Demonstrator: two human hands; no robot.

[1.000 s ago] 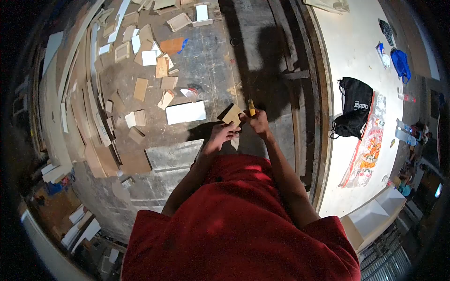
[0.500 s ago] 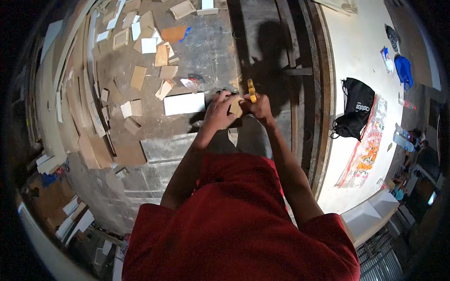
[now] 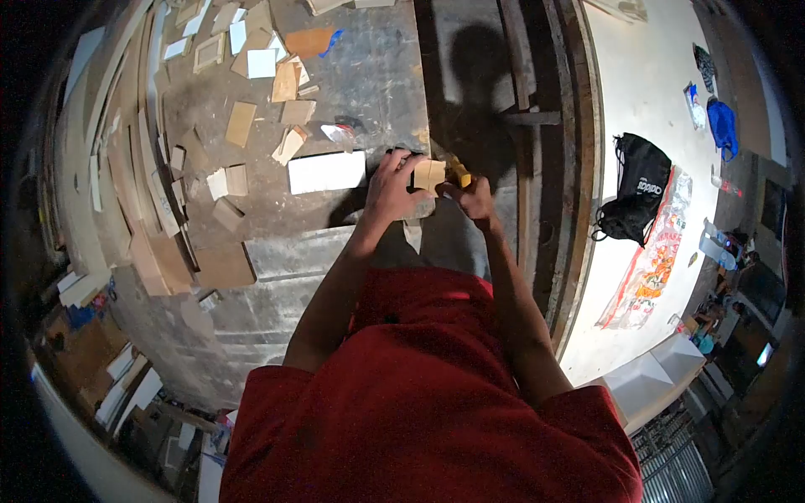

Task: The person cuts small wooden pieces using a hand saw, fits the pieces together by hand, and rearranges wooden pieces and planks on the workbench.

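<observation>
Scuffed grey worktable (image 3: 377, 71), hard light from one side; a dark head-shaped shadow (image 3: 480, 59) fell beyond its edge. Timber framing (image 3: 580, 126) ran alongside a broad white panel (image 3: 641, 92), brightly lit. Open white cabinet box (image 3: 650, 381) stood near ribbed metal (image 3: 675, 469) at lower right. Long boards (image 3: 101, 168) lined the left side; outer margins were dim, details unclear.

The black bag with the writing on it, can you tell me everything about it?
The drawstring bag is black and looks like soft cloth, with white "adidas" lettering that reads sideways here. It lies slack and crumpled on a pale panel, with thin dark cords looping out at its lower end. One side lies against a printed plastic sack. Nobody is touching it.
</observation>
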